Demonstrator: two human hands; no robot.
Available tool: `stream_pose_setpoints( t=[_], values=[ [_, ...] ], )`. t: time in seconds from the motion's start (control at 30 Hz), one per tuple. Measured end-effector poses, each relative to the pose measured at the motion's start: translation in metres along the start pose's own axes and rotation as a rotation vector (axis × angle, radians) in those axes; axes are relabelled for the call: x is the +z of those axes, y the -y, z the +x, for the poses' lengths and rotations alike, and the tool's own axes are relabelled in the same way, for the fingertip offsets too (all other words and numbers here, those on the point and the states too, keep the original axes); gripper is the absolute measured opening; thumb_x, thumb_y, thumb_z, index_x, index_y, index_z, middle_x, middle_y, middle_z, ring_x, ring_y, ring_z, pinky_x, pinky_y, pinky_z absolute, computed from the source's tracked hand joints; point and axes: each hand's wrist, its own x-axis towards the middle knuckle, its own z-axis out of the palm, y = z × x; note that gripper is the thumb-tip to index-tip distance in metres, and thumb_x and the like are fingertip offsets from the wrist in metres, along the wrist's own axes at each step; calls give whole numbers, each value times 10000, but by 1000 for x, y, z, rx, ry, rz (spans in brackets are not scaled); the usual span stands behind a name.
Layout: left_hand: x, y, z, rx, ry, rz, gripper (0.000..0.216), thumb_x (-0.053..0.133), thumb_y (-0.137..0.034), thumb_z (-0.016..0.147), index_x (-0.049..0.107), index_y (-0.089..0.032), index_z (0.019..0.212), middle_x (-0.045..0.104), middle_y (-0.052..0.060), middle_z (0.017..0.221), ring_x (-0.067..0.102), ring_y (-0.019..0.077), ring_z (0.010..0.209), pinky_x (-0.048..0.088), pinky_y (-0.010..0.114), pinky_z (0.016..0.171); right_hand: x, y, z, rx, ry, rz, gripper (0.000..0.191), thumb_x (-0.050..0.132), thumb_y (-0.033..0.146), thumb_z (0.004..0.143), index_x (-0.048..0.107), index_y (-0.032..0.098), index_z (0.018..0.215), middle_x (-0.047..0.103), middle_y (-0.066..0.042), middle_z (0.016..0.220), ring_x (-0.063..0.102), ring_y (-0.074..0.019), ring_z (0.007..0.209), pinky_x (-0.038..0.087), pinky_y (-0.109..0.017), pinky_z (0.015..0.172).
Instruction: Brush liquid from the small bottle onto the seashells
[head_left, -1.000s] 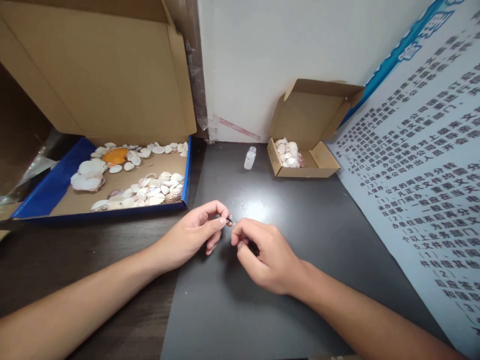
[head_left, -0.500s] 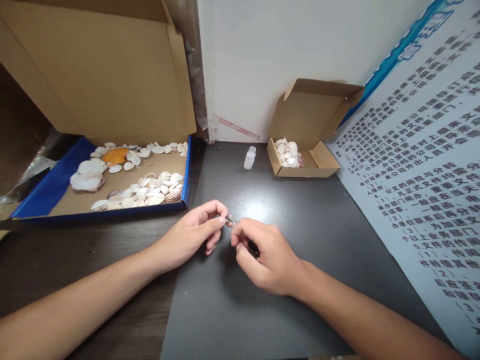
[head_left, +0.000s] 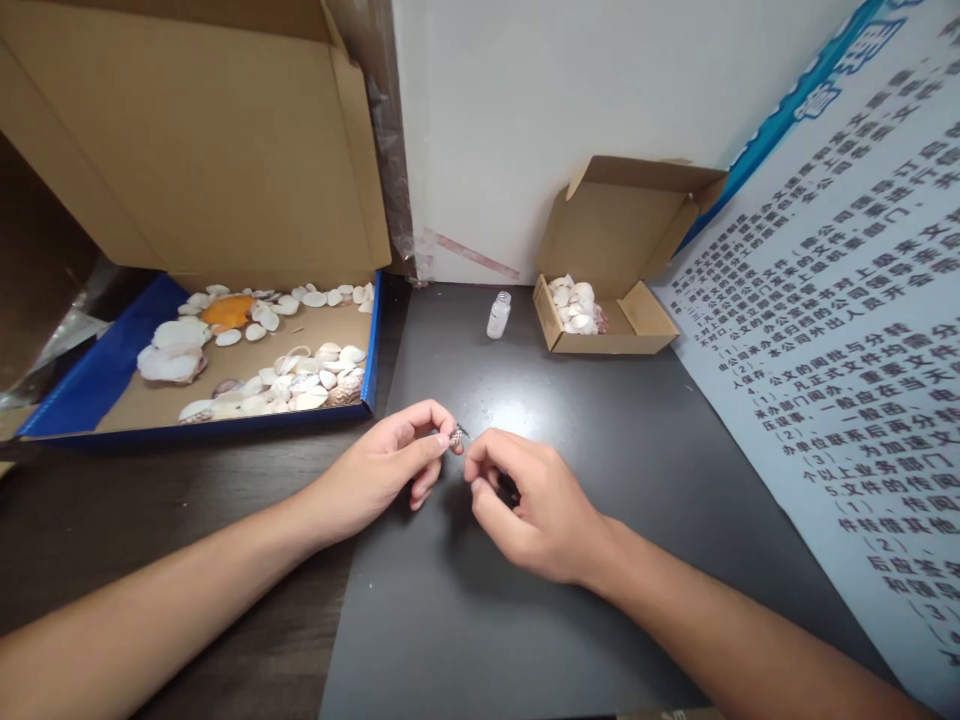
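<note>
Between the thumb and forefinger of my left hand (head_left: 405,450) is a small dark-and-white shell (head_left: 456,437), mostly covered by the fingertips. My right hand (head_left: 529,500) is curled close beside it, fingertips pinched together. A thin tip (head_left: 466,433) shows between that hand and the shell; the rest is hidden in the fingers. Further back on the dark grey mat (head_left: 600,440) a small clear bottle (head_left: 499,315) stands upright, its mouth uncovered.
An open blue box (head_left: 112,430) on the left holds many white shells (head_left: 281,385) and an orange shell (head_left: 229,313). A small cardboard box (head_left: 615,343) with white shells (head_left: 576,305) stands back right. A printed board (head_left: 847,350) leans along the right side.
The shell in my left hand has turned slightly, showing more of its patterned side. My right hand has shifted slightly up. The bottle and boxes stay in place.
</note>
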Motion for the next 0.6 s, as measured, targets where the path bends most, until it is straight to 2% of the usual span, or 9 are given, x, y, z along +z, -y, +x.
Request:
stream_pose_setpoints(
  t=[0.1,0.23,0.37,0.5,0.6],
  values=[
    [1,-1,0,-6,2,-1,184,521,-366,959,472,-203,890,467,-85,532,402,62,452,378,173,461,0,1,0,-30,42,17,124,512,103,730,513,200,805,488,60,670,417,-80,557,329,-221,556],
    [1,-1,0,-8,-2,-14,174,524,-359,955,470,-206,891,464,-87,537,391,65,452,389,185,470,0,2,1,15,-21,-15,103,502,109,753,513,200,800,493,54,674,415,-84,560,322,-224,551],
    [1,-2,0,-14,-12,-4,174,522,-356,954,469,-201,894,470,-87,521,406,65,444,355,184,465,-1,2,0,-10,26,7,107,509,115,739,511,202,800,496,53,672,420,-87,555,329,-225,553],
    [2,-3,0,-9,-14,-10,174,525,-349,951,469,-199,883,479,-88,528,397,59,439,351,187,470,0,2,0,31,-29,-26,96,498,115,760,512,202,799,520,43,689,433,-90,562,326,-226,552],
    [2,-3,0,-15,-12,-2,184,519,-354,956,468,-197,875,481,-82,527,407,63,449,348,186,471,0,3,0,-35,4,-9,104,504,112,740,507,201,794,495,52,669,418,-86,554,325,-224,554]
  ],
)
